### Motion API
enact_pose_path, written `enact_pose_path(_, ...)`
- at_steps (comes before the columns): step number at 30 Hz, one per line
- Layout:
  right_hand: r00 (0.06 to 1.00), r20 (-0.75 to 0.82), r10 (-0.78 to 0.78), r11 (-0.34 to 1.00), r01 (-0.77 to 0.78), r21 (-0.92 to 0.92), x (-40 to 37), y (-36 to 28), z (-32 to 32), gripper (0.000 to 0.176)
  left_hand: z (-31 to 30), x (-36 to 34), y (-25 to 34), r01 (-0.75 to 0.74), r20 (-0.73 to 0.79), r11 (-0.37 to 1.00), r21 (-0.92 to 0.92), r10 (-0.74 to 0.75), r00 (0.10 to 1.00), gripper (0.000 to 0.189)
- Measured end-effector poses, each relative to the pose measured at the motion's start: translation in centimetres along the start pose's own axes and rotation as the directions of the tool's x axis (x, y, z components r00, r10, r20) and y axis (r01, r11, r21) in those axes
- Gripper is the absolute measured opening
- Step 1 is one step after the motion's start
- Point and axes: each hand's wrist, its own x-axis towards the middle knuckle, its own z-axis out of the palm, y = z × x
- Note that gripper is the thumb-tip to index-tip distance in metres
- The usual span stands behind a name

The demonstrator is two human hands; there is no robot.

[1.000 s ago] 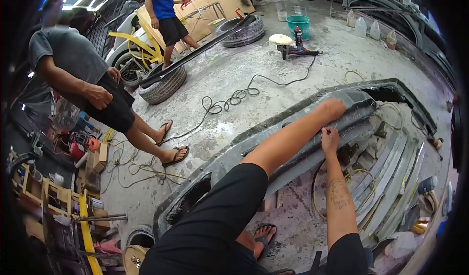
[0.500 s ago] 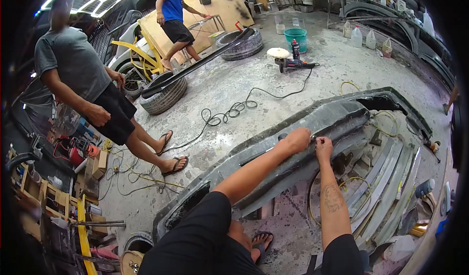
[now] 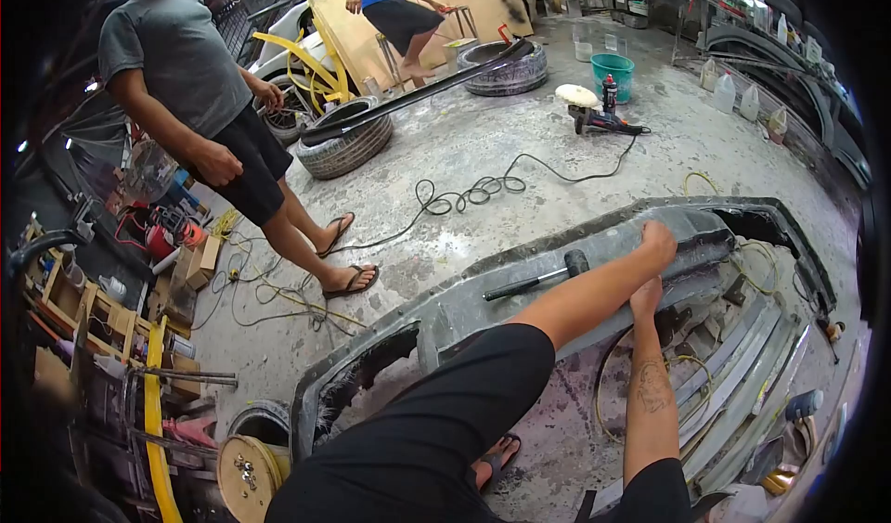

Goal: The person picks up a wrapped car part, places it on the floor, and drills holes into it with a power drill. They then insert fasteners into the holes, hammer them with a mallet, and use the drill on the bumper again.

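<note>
A large grey-black car bumper [image 3: 452, 302] lies across the floor in front of me. My left hand [image 3: 657, 243] is closed at the bumper's raised middle ridge, right of centre, its fingertips turned away from view. Just below it, my right hand [image 3: 647, 295] is closed too, partly covered by my left forearm. Whatever the fingers grip is hidden. A black-headed mallet [image 3: 540, 278] rests on the bumper to the left of my hands, touched by neither.
Metal strips [image 3: 733, 374] lie to the right inside the bumper's curve. Beyond it are a corded polisher [image 3: 605, 120], a teal bucket [image 3: 613, 79] and tires [image 3: 348, 142] bearing a long dark bar. One person [image 3: 190, 68] stands at left, another [image 3: 394, 12] at the back.
My view has swung left and down, so the scene sits further right. Both hands have shifted right along the bumper, and the mallet has come out from behind my left arm.
</note>
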Motion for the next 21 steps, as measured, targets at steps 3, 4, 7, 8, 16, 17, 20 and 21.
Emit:
enact_pose_path(3,0.987,-0.104,-0.124,0.991,0.118,-0.063,-0.2,2.7,1.1,0.016,-0.3,-3.1,-0.9,-0.048,-0.076,0.998,-0.036,0.045,0.996,0.016)
enact_pose_path(4,0.994,-0.079,0.071,0.928,-0.037,0.370,-0.1,6.4,2.9,0.020,-0.2,-5.4,-1.9,-0.123,-0.066,0.991,-0.054,0.119,0.991,0.016)
enact_pose_path(7,0.982,-0.031,0.184,0.888,-0.153,0.434,-0.2,2.7,1.6,0.026,3.5,-9.5,-2.1,-0.046,-0.247,0.942,-0.332,-0.040,0.968,0.017)
enact_pose_path(8,0.991,-0.057,0.121,0.991,-0.117,0.066,-0.2,0.3,0.2,0.029,4.2,-10.4,-2.0,-0.049,-0.252,0.943,-0.328,-0.038,0.967,0.017)
enact_pose_path(16,0.991,-0.052,0.126,0.991,-0.124,0.049,0.0,-0.3,0.3,0.030,2.5,-9.5,-3.1,-0.009,-0.196,0.937,-0.348,-0.063,0.979,0.013)
enact_pose_path(17,0.993,-0.060,0.106,0.993,-0.102,0.066,-0.3,-0.7,0.1,0.027,2.0,-9.0,-3.2,-0.001,-0.191,0.937,-0.349,-0.070,0.979,0.013)
enact_pose_path(20,0.997,-0.077,0.033,0.990,-0.022,0.139,-0.9,1.1,0.9,0.020,0.9,-5.7,-2.8,-0.095,-0.210,0.969,-0.226,0.046,0.977,0.010)
enact_pose_path(21,0.996,-0.093,-0.015,0.979,0.033,0.201,-0.8,1.9,1.3,0.016,0.7,-4.0,-2.5,-0.059,-0.168,0.976,-0.212,0.023,0.986,0.012)
